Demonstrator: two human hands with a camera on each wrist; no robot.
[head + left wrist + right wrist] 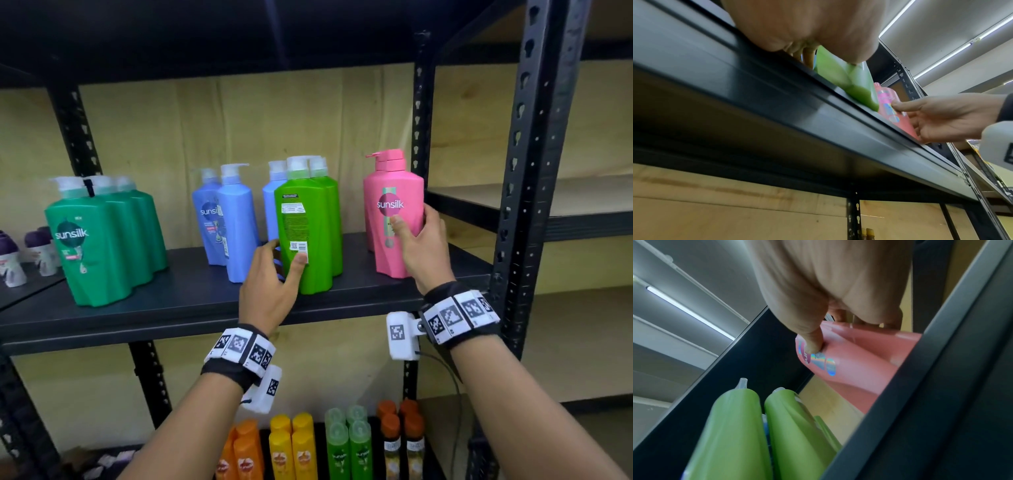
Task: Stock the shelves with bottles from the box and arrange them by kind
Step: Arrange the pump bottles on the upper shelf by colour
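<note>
On the dark shelf (191,308) stands a lime-green pump bottle (303,226), back label facing me. My left hand (274,281) grips its lower part, thumb on the barcode and fingers round its left side. The same green bottle (851,81) shows beyond the left palm in the left wrist view. A pink Sunsilk pump bottle (394,212) stands at the shelf's right end. My right hand (418,240) holds it, thumb on the front label and fingers behind. The right wrist view shows the thumb pressed on the pink bottle (849,363), with green bottles (793,431) beside it.
Dark green bottles (102,240) and blue bottles (229,219) stand further left on the same shelf. Small purple-capped bottles (20,253) sit at the far left. Orange, yellow and green bottles (308,448) fill the shelf below. A black upright post (534,171) rises right of the pink bottle.
</note>
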